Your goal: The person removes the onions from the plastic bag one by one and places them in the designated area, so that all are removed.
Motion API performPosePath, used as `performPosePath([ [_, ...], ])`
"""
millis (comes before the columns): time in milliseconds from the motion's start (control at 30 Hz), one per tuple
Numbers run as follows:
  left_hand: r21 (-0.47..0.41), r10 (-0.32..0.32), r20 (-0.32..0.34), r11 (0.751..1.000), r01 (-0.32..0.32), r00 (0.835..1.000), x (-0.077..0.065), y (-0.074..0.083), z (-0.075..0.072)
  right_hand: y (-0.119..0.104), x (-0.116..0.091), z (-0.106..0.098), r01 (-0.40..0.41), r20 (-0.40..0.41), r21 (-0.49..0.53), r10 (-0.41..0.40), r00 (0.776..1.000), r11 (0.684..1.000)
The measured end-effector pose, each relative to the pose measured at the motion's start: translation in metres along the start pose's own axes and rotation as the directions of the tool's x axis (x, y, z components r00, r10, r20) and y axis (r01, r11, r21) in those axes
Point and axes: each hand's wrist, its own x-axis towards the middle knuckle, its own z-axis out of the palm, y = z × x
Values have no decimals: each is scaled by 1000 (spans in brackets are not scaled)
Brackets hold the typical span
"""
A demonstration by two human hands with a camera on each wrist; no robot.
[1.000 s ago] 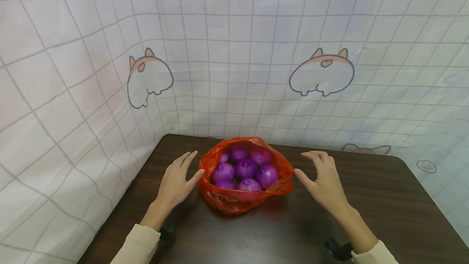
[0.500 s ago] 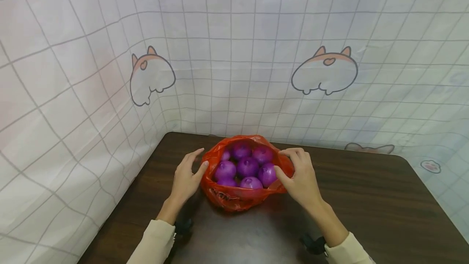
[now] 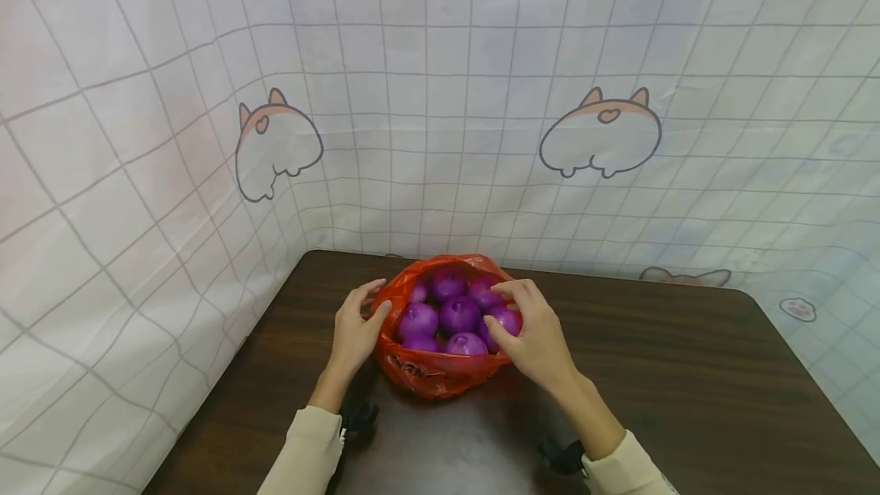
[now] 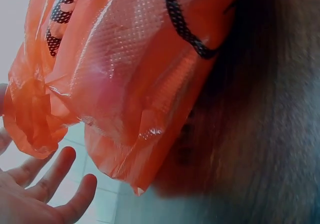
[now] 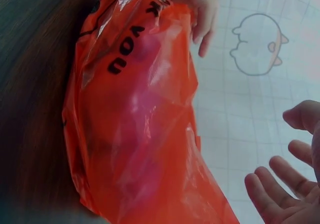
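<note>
In the head view, a red plastic bag (image 3: 440,373) stands with its mouth open, and several purple onions (image 3: 459,315) fill it. My left hand (image 3: 354,334) is at the bag's left rim, with thumb and fingers spread on either side of the edge. The left wrist view shows the bag (image 4: 125,74) close up, its loose rim beside slack fingers (image 4: 60,169). My right hand (image 3: 539,334) hangs over the right part of the bag, thumb and fingers parted and overlapping the onions there. Seen from the right wrist, those fingers (image 5: 280,184) stand apart from the bag and hold nothing.
The bag rests on a dark brown wooden table (image 3: 674,373). A white gridded curtain (image 3: 426,98) with cartoon animal prints hangs behind the table and along its left side. Black straps (image 3: 560,455) circle both wrists.
My right hand has moved left, from beside the bag to over its right side. My left hand has shifted right, up to the left rim. The bag has stayed about where it was.
</note>
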Motion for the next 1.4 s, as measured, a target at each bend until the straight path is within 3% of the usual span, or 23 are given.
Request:
performPosePath([
  [233,-33,-44,-2,998,44,999,4,-2,2,4,3,14,-40,102,-11,41,994,999],
  [633,-72,-55,-3,996,55,998,5,-12,6,22,0,28,-162,158,-57,169,973,985],
  [933,-57,-52,26,997,54,998,5,-17,6,39,-5,32,-236,174,-107,251,952,966],
  [1400,-67,-39,44,997,41,998,5,-17,6,57,-10,41,-275,156,-108,289,945,955],
])
